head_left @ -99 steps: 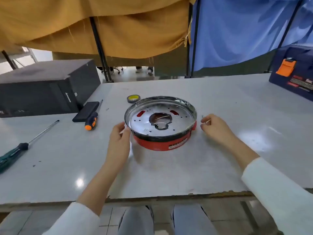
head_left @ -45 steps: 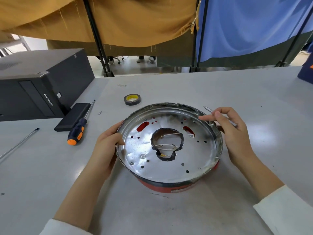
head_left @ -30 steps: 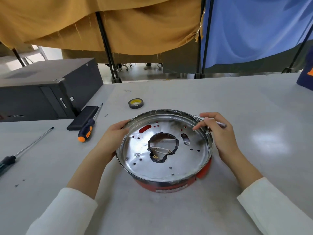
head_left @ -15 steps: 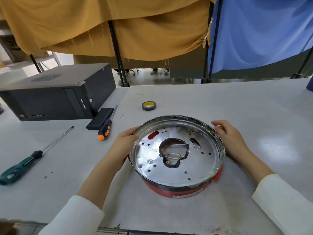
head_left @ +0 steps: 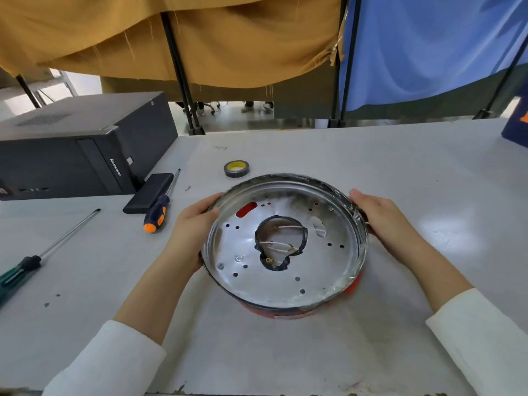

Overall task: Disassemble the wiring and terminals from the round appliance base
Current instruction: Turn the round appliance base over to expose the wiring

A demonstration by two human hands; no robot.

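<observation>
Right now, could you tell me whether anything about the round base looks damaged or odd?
Yes: the central opening in the round base is ragged and misshapen, not a clean circle, and loose white wires cross it. The left hand and right hand grip the rim.

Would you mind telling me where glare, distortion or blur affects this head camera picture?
Head view: overhead light glares on the table to the right of the right hand and washes out part of the round base's shiny plate; the wide lens bows the table's far edge and the curtain poles; focus is fair, though the wires in the centre hole are too small to read clearly.
</observation>
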